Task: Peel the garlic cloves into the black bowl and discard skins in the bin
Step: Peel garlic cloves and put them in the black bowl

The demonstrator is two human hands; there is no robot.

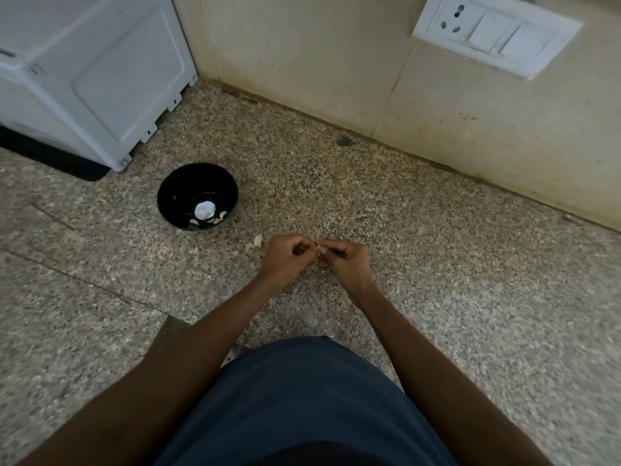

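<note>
Both hands, left hand (285, 255) and right hand (344, 258), pinched a garlic clove (317, 247) between curled fingertips, right of the black bowl (178, 193).

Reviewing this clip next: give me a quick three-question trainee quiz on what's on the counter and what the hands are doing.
1. True or false: the black bowl is empty.
2. The scrap of garlic skin on the counter lies: A) inside the bowl, B) between the bowl and the left hand, C) under the switch plate.
3. What are both hands doing?

Key: 1. False; it holds garlic. 2. B. 3. Left hand and right hand meet fingertip to fingertip, pinching something small, too small to identify.
</note>
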